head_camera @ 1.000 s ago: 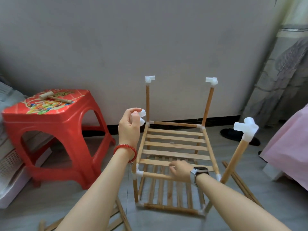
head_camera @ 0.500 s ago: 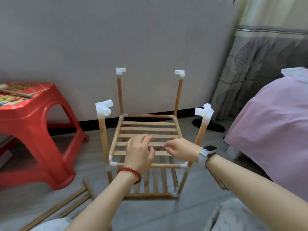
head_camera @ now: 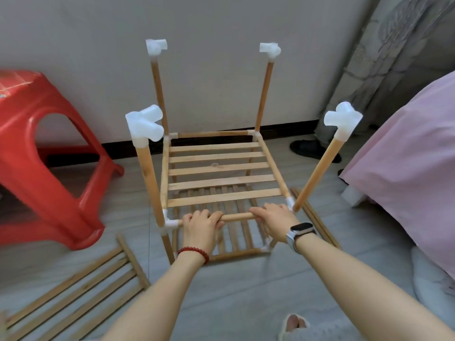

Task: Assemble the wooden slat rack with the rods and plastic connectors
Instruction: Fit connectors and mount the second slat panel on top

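Front rod [head_camera: 237, 217] of the rack [head_camera: 219, 173] is gripped by left hand [head_camera: 200, 226] and right hand [head_camera: 277, 221], stool [head_camera: 37, 153] at 9 o'clock.

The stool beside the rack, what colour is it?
Bright red stool, clearest in the head view.

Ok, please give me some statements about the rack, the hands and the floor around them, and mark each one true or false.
1. Both hands grip the front rod of the rack. True: the left hand and the right hand curl round it.
2. All four upright rods carry a white connector on top. True.
3. A loose slat panel lies on the floor at the left. True.
4. The stool is blue. False: the stool is red.
5. The smartwatch is on the left wrist. False: the smartwatch is on the right wrist.
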